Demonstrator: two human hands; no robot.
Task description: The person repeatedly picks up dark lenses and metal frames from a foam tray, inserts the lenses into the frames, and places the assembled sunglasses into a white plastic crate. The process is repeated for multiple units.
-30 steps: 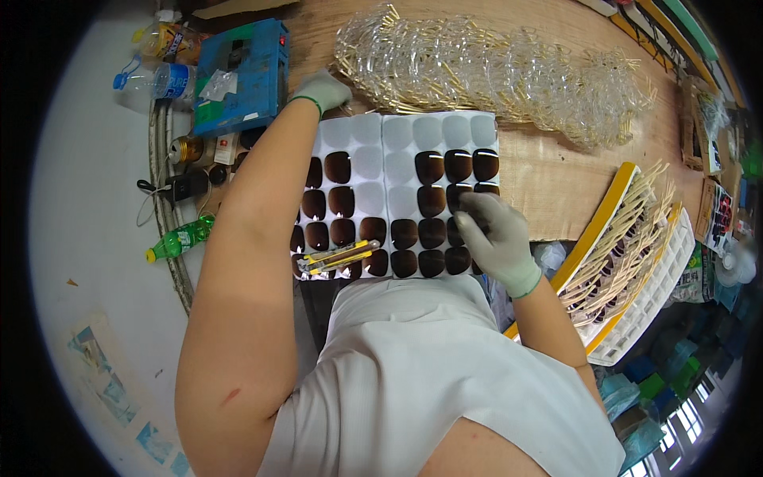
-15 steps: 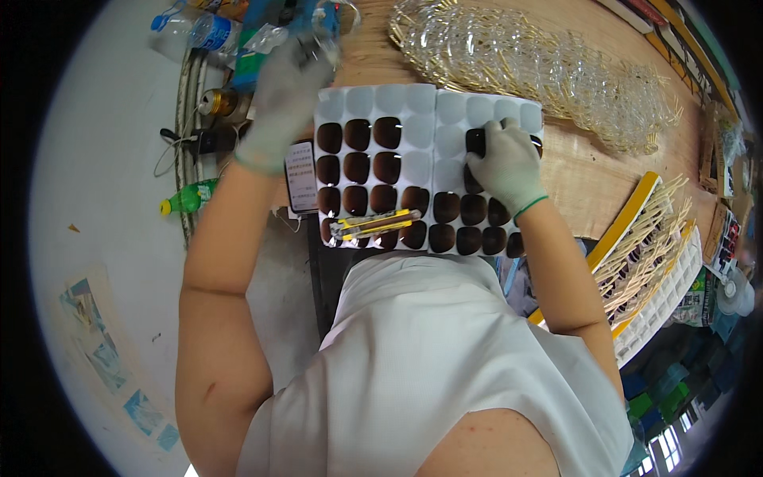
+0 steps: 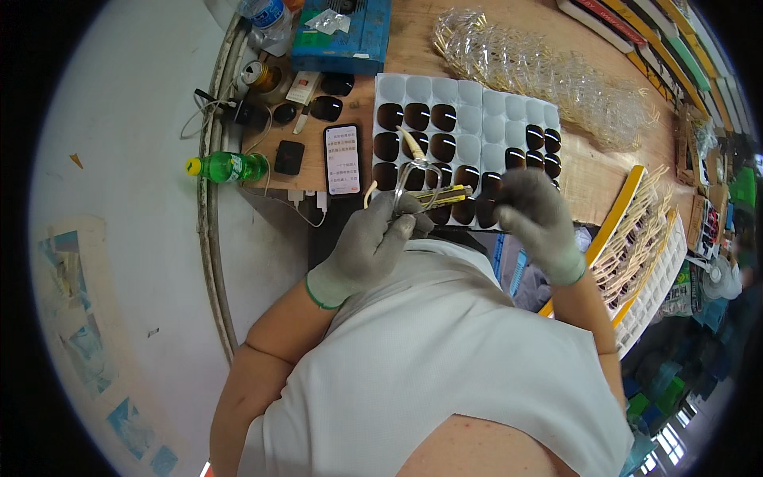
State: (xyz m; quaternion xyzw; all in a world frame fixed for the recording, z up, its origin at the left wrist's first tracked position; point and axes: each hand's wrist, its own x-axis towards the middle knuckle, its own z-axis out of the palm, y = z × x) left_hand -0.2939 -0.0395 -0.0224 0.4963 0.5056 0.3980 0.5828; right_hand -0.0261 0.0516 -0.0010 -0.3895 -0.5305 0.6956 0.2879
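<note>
My left hand (image 3: 367, 246), in a grey-white glove, is closed on a spectacle frame (image 3: 411, 145) with thin clear rims and cream temple tips. The frame is above the near left part of a white tray (image 3: 469, 99), whose hollows hold several dark brown lenses (image 3: 443, 118). My gloved right hand (image 3: 542, 222) is over the tray's near right edge. Motion smears its fingers, and a dark patch shows at them; whether that is a lens I cannot make out. A long thin yellow-and-grey tool (image 3: 445, 196) lies across the near lenses, beside my left fingertips.
Clear spectacle frames (image 3: 548, 75) lie in a long row behind the tray. Left of it are a lit phone (image 3: 342, 159), loose dark lenses (image 3: 327, 108), a green bottle (image 3: 228, 167) and a blue metal box (image 3: 340, 36). At right stands a rack of frames (image 3: 636, 246).
My left hand has come from the blue box down to the tray's near edge, now with a spectacle frame. My right hand has drawn back from the tray's far hollows toward me. The view has shifted.
</note>
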